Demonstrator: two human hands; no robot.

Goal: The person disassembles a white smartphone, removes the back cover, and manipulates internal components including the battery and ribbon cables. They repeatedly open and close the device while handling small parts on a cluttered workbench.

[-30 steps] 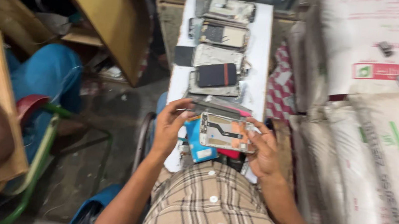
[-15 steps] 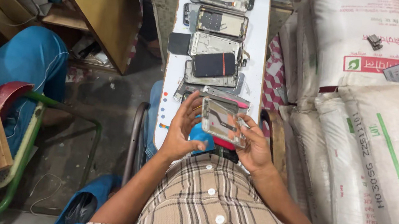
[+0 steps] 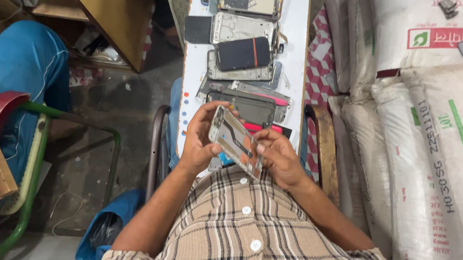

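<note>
Phone frame (image 3: pixel 236 141) sits tilted between both hands above the lap, its long axis running from upper left to lower right. Left hand (image 3: pixel 200 138) clasps its upper end; right hand (image 3: pixel 278 155) fingers seem pinched at the lower edge, near the white workboard (image 3: pixel 294 38).

Both forearms run up from the plaid-shirted torso and converge over the near end of the white board (image 3: pixel 291 67). Left hand (image 3: pixel 200 138): wrist bent inward, palm facing right, fingers curled around the left edge of the phone frame (image 3: pixel 237 141), thumb on its near side. Right hand (image 3: pixel 278 155): knuckles up, fingers folded, fingertips pressing the frame's lower right part (thumb hidden underneath). Both hands are closed on it, held just above the board's near edge.
</note>
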